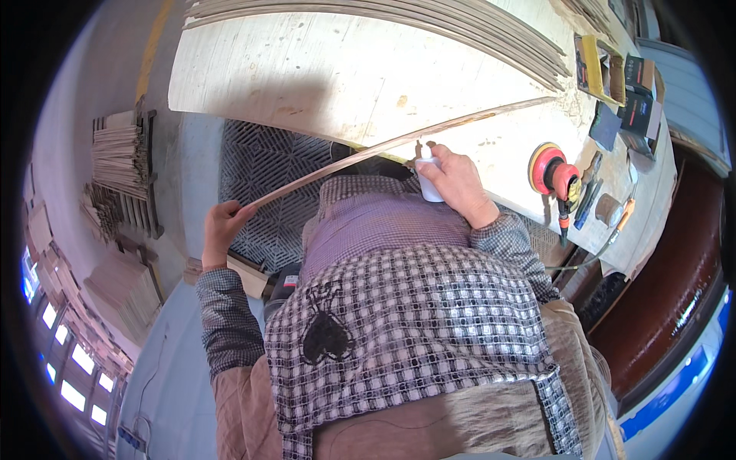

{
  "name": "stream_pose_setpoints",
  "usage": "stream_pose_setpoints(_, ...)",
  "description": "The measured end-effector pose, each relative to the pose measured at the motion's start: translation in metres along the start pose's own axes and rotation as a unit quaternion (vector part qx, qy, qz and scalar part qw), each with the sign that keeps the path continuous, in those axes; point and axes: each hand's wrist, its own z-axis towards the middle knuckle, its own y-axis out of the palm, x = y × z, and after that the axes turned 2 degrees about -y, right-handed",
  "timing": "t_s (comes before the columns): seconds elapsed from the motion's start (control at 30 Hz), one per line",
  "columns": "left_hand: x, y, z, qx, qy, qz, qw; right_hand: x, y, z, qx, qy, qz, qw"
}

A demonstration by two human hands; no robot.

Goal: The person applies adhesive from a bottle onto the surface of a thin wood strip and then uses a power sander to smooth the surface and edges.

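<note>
My left hand grips the near end of a long, thin wooden strip. The strip runs up to the right, and its far part lies over the pale workbench. In my right hand is a small white plastic squeeze bottle, its nozzle pointing up at the strip near the bench edge. Whether the nozzle touches the wood I cannot tell. A red and black sander rests on the bench to the right of this hand.
Stacked wooden strips lie along the bench's far side. Cardboard boxes, a yellow box, a dark abrasive sheet and a roll of tape sit at the right. Bundled strips stand on a floor rack at the left.
</note>
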Motion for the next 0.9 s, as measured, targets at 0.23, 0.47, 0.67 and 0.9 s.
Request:
stream_pose_setpoints(0.23, 0.007, 0.001, 0.001, 0.009, 0.007, 0.028, 1.000, -0.012, 0.012, 0.003, -0.027, -0.023, -0.020, 0.999)
stream_pose_setpoints(0.47, 0.016, -0.003, 0.000, 0.001, -0.010, 0.037, 0.999, 0.005, 0.003, 0.000, 0.036, 0.024, 0.002, 0.999)
stream_pose_setpoints(0.67, 0.027, -0.003, 0.000, 0.005, -0.009, 0.011, 1.000, -0.004, 0.008, 0.001, 0.029, -0.003, -0.002, 1.000)
stream_pose_setpoints(0.9, 0.030, -0.006, -0.001, 0.008, -0.019, 0.043, 0.999, 0.022, -0.004, 0.004, 0.098, 0.046, -0.012, 0.994)
